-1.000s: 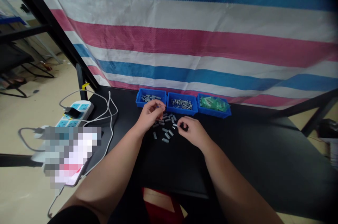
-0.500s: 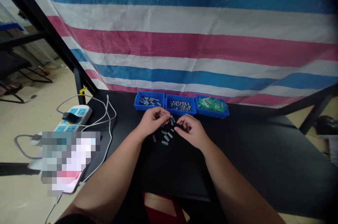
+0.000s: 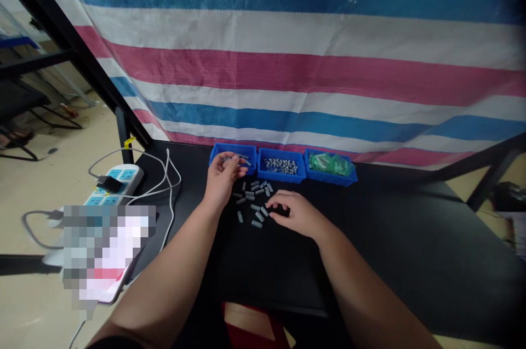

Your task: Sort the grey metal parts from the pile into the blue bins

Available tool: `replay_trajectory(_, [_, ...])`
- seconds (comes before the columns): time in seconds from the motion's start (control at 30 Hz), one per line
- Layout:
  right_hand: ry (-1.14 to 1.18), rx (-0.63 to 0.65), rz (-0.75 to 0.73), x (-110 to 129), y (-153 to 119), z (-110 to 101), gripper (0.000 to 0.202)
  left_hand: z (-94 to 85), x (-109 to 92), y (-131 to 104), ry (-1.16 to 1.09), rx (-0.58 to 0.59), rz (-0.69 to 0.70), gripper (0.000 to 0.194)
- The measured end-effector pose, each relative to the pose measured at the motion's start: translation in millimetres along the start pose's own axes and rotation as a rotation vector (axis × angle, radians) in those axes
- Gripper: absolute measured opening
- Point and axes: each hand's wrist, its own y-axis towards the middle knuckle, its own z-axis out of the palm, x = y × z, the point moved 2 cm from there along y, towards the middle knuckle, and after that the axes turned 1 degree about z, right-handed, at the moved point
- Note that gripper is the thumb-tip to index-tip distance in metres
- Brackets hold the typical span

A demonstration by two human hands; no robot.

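Note:
My left hand is over the front of the left blue bin, thumb and forefinger pinched together; what they hold, if anything, is hidden. Short grey metal cylinders lie in that bin, partly behind the fingers. More such cylinders lie scattered on the black table between my hands. At the right edge of this scatter rests my right hand, its thumb and forefinger apart close to a tiny metal piece. The middle blue bin holds many small shiny screw-like parts.
A right-hand blue bin holds green plastic packets. To the left are a power strip with a black plug, white cables and a blurred-out phone-like device. A striped tarp hangs behind the table.
My left hand has moved left and up from the loose cylinders to the left bin, uncovering several of them. My right hand has shifted slightly down and left.

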Motion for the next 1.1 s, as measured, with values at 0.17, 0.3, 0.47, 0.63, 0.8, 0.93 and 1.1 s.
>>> replay_trajectory(0.17, [-0.045,-0.019,0.051,0.5,-0.2,-1.3,0.011,2.9,-0.2,-3.9,0.053,0.125,0.023,0.036])
replay_trajectory(0.3, [-0.11,-0.071,0.127,-2.1,0.0,-2.8,0.008,4.2,2.0,-7.1,0.188,0.218,0.049,0.027])
replay_trajectory(0.47, [-0.174,-0.131,0.271,-5.6,-0.2,-7.0,0.01,5.1,6.5,-10.1,0.436,0.298,0.114,0.02])
replay_trajectory(0.63, [-0.171,-0.186,0.243,-6.8,0.7,-9.3,0.013,4.7,12.2,-13.8,0.706,0.385,0.221,0.012])
replay_trajectory(0.8, [-0.031,-0.585,0.095,-8.2,-3.6,-20.5,0.005,1.1,16.2,-9.5,0.792,0.356,0.231,0.011])
replay_trajectory(0.93, [-0.015,-0.967,0.048,-9.3,-12.3,-30.9,0.012,-2.6,19.4,-3.8,0.836,0.308,0.219,0.011])
replay_trajectory(1.1, [0.151,-0.964,0.104,-14.4,-6.6,-30.2,0.039,-3.0,20.4,-3.5,0.802,0.322,0.198,0.009])
